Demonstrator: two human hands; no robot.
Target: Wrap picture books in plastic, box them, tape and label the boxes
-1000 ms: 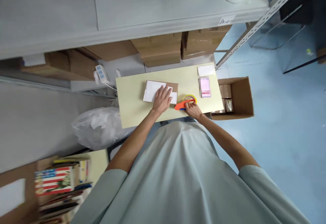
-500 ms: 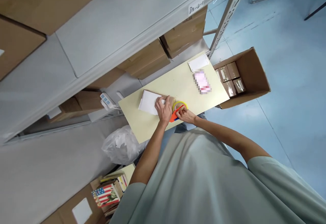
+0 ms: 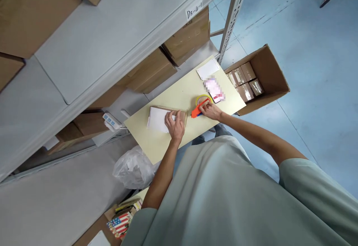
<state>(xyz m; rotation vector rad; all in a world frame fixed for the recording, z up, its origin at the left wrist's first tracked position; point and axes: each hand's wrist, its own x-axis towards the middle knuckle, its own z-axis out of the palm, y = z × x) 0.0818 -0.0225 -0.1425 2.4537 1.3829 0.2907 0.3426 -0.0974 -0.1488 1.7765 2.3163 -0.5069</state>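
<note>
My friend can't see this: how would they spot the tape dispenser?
Find the cream table beside the grey shelving. The right hand there grips the tape dispenser. Its bright orange body sets it apart from the white-topped box.

Left hand point(image 3: 175, 127) on the white-topped box point(image 3: 160, 118), pale table point(image 3: 145, 138) beneath; and to the right, the right hand point(image 3: 210, 111) grips an orange tape dispenser point(image 3: 197, 111)!

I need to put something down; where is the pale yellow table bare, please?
Bare: the far edge between the white-topped brown cardboard box and flat white rectangle, and the left end past that box. Crowded: around the orange tape dispenser and right hand.
</note>
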